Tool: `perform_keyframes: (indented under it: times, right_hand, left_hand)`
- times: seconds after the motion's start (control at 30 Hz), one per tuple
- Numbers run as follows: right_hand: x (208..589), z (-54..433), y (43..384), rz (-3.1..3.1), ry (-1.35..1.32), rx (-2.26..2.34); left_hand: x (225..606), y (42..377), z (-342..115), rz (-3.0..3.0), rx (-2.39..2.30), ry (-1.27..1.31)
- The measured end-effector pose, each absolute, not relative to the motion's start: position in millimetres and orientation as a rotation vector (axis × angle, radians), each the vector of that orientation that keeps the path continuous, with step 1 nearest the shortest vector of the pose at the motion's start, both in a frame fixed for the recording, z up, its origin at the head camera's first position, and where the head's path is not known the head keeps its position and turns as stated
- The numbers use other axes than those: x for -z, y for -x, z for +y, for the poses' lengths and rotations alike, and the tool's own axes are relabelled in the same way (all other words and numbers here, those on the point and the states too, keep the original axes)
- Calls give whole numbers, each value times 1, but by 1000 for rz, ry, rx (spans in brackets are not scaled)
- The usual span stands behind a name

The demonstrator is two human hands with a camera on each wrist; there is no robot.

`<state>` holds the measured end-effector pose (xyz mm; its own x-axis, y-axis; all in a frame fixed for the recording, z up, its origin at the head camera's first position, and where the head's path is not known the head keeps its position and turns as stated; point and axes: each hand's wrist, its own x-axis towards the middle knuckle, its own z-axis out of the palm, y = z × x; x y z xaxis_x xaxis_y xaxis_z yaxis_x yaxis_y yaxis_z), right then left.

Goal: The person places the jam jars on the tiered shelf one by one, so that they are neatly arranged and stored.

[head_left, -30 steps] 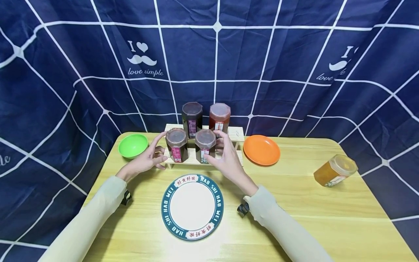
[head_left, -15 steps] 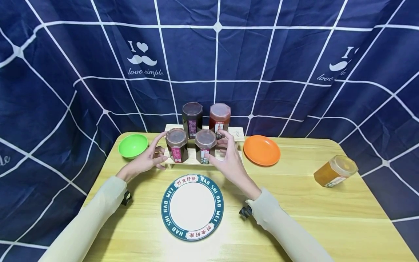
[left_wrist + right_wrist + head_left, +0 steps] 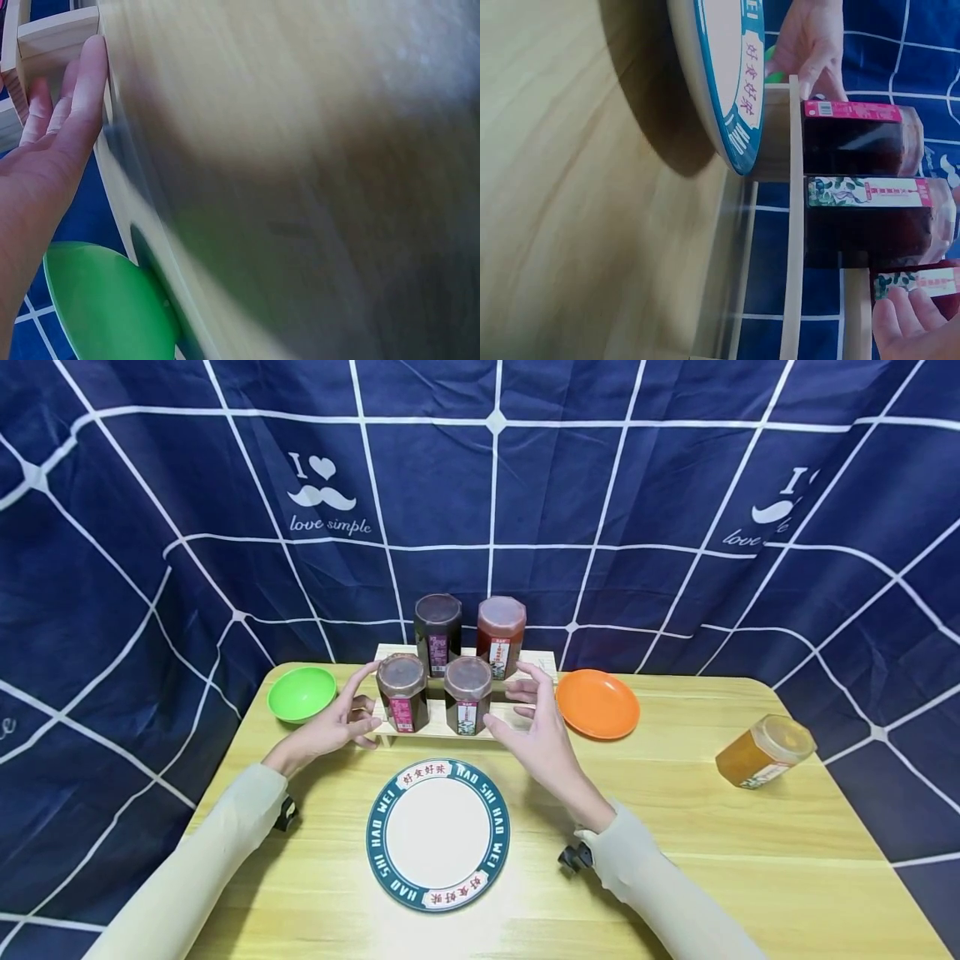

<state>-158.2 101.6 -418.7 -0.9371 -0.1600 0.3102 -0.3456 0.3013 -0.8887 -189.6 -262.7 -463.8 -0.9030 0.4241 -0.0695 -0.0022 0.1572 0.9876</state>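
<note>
A two-step wooden rack carries dark jars with pink and white labels, the left front jar and right front jar. On its upper step stand a dark back jar and a red back jar. My left hand is at the rack's left end, fingers extended alongside it in the left wrist view, index fingertip close to the left front jar. My right hand is spread beside the right front jar, thumb tip near its lower side, fingers apart from it and holding nothing.
A white plate with a teal rim lies in front of the rack. A green bowl stands left, an orange plate right. An amber jar stands far right on the wooden table. Blue cloth hangs behind.
My right hand has let go of the right front jar and drawn back to the right, fingers spreading. The jar stays on the lower step. My left hand has hardly moved.
</note>
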Motion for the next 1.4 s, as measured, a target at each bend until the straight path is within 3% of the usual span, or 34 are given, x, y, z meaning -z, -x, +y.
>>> perform_keyframes:
  times: [1.4]
  right_hand:
    - [388, 216, 118, -2276, -395, -1630]
  left_hand:
    - [463, 188, -260, 2099, -1823, -417]
